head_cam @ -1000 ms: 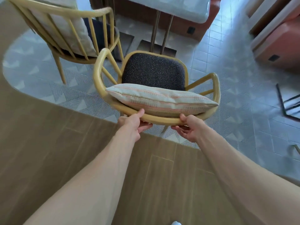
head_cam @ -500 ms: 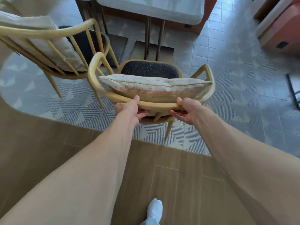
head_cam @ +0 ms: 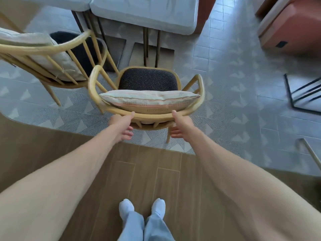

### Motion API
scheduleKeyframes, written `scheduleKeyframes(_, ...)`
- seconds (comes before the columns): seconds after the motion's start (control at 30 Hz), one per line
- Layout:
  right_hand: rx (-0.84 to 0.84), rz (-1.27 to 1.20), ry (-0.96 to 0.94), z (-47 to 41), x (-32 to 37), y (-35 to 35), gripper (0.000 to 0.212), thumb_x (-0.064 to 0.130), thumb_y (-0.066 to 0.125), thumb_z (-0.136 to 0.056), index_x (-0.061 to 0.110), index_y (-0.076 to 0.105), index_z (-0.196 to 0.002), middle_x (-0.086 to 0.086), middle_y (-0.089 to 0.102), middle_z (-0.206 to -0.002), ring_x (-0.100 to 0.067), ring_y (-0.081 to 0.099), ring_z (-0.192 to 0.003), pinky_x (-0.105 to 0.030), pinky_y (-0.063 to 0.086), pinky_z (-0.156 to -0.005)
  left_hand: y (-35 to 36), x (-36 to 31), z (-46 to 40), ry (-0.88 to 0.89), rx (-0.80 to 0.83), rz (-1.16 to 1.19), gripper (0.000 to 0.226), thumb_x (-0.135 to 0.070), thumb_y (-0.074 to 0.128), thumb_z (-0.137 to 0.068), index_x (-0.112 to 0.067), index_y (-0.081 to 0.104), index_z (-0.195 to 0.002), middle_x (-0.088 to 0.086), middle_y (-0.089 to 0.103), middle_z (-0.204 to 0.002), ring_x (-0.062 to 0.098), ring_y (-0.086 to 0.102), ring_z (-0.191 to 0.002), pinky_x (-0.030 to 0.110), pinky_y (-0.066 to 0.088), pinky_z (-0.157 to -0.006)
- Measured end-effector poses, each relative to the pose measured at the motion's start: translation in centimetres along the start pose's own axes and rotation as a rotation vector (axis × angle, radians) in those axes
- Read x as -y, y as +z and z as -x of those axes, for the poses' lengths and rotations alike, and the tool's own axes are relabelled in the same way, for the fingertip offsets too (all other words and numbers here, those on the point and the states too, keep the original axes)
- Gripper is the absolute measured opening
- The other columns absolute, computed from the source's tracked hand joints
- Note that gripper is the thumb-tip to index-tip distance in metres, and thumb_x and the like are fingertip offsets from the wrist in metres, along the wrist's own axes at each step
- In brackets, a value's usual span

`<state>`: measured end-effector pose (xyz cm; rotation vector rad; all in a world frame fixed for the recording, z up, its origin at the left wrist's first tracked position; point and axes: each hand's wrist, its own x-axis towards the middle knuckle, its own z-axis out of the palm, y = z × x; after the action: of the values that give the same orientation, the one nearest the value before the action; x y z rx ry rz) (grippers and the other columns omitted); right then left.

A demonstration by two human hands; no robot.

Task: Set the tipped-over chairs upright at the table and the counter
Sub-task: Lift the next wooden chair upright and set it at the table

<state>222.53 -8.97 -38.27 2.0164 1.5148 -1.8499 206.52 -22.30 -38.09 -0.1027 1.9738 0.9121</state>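
Note:
A yellow wooden armchair (head_cam: 198, 87) with a dark speckled seat stands upright on the patterned tile floor, facing the white table (head_cam: 144, 13). A striped cushion (head_cam: 149, 100) leans against its curved back rail. My left hand (head_cam: 123, 126) and my right hand (head_cam: 181, 126) are at the back rail, one on each side of its middle. Each thumb touches the top of the rail. The fingers hang loose below it, apart from the wood. A second yellow chair (head_cam: 52, 47) with a pale cushion stands upright to the left.
A black metal frame (head_cam: 302, 94) lies on the tiles at the right edge, and a thin yellow leg (head_cam: 311, 153) lies below it. A red-orange bench (head_cam: 295, 26) is at the upper right. I stand in white socks on wood flooring (head_cam: 152, 171).
The chair has come fully upright and settled on its legs. Both hands gripped the back rail before; now the fingers have let go and only the thumbs touch it.

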Motion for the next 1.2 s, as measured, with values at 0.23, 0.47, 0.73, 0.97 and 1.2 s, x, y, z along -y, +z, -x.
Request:
scheduleKeyframes(0.23,-0.089,-0.236,-0.189,8.7,1.5,0.8,0.038,0.033,0.054,-0.100,0.000,0.064,-0.117,-0.014,0.075,-0.099,-0.028,0.076,-0.085,-0.033,0.064,-0.072,-2.9,-2.8,6.1,0.262,0.094,0.232,0.033,-0.027,0.059,-0.099,0.003,0.067,-0.112,0.018,0.071,-0.101,0.026,0.070,-0.082,0.042,0.062,-0.076)
scheduleKeyframes(0.47,-0.120,-0.281,-0.220,11.9,2.6,3.0,0.032,0.025,0.055,-0.101,-0.001,0.065,-0.117,-0.014,0.075,-0.101,-0.026,0.074,-0.085,-0.029,0.061,-0.066,-5.1,-2.7,6.9,0.212,0.161,0.341,0.028,-0.027,0.062,-0.098,0.000,0.068,-0.102,0.015,0.071,-0.093,0.025,0.069,-0.080,0.039,0.062,-0.070)
scheduleKeyframes(0.73,-0.117,-0.387,-0.039,8.5,2.9,3.9,0.024,0.014,0.053,-0.099,-0.002,0.061,-0.115,-0.021,0.072,-0.103,-0.026,0.071,-0.082,-0.042,0.063,-0.078,-5.5,-3.4,3.6,0.061,0.142,0.417,0.016,-0.014,0.060,-0.097,0.001,0.064,-0.100,0.015,0.065,-0.085,0.025,0.066,-0.073,0.046,0.063,-0.074)
scheduleKeyframes(0.97,-0.066,-0.601,0.231,1.9,4.0,2.7,0.034,0.012,0.060,-0.095,0.011,0.043,-0.124,-0.016,0.052,-0.122,-0.038,0.060,-0.117,-0.052,0.057,-0.094,-2.9,-4.0,-1.5,-0.141,-0.034,0.498,0.031,-0.018,0.067,-0.092,-0.001,0.059,-0.118,0.013,0.058,-0.099,0.024,0.057,-0.089,0.042,0.060,-0.071)
scheduleKeyframes(1.2,-0.061,-0.813,0.397,-3.6,3.8,2.0,0.066,-0.004,0.063,-0.087,0.014,0.034,-0.145,-0.025,0.056,-0.119,-0.042,0.064,-0.093,-0.061,0.058,-0.061,-0.6,-4.5,-5.7,-0.386,-0.055,0.745,0.062,-0.013,0.070,-0.087,-0.015,0.042,-0.143,0.015,0.049,-0.141,0.040,0.048,-0.129,0.064,0.037,-0.109)
